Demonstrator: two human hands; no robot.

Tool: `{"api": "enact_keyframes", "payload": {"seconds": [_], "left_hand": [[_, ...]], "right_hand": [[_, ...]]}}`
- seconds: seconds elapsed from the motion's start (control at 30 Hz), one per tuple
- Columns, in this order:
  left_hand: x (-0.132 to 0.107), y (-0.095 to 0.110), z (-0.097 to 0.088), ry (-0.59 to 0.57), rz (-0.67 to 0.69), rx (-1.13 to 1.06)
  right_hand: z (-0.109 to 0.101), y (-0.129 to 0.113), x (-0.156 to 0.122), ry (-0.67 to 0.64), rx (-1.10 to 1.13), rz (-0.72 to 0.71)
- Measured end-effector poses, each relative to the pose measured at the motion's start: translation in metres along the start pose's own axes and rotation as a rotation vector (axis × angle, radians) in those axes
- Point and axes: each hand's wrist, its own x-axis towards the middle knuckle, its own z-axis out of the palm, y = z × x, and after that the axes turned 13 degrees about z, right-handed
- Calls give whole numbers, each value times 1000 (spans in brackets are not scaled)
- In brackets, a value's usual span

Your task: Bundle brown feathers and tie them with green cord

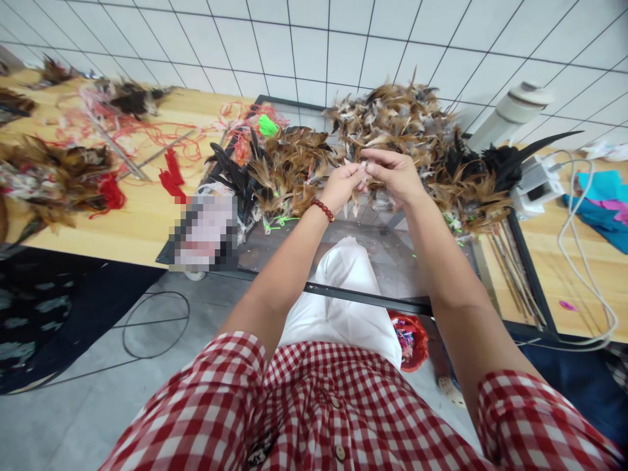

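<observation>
My left hand (pixel 342 185), with a red bead bracelet (pixel 324 209) at the wrist, and my right hand (pixel 392 173) meet fingertip to fingertip above a glass-topped table (pixel 392 255). Both pinch a small pale feather (pixel 362 171) between them. Just behind the hands lie heaps of brown and tan feathers (pixel 397 118), and another brown heap (pixel 289 167) lies to the left. Black feathers (pixel 510 160) lie to the right of my right hand.
A wooden table (pixel 142 216) on the left carries red thread (pixel 171 173), metal rods and more feather bundles. Thin sticks (pixel 515 275) lie at the glass table's right edge. A white device (pixel 537 186) with a cable, a white cylinder (pixel 510 111) and blue cloth (pixel 601 203) sit on the right. A red basket (pixel 412 337) stands on the floor.
</observation>
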Motion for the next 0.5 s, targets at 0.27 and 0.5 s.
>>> {"api": "enact_keyframes", "payload": {"seconds": [0.27, 0.5], "left_hand": [[-7, 10, -2, -153, -122, -23], [-9, 12, 2, -86, -149, -49]], "right_hand": [[0, -15, -14, -106, 55, 106], [6, -6, -9, -3, -23, 75]]}}
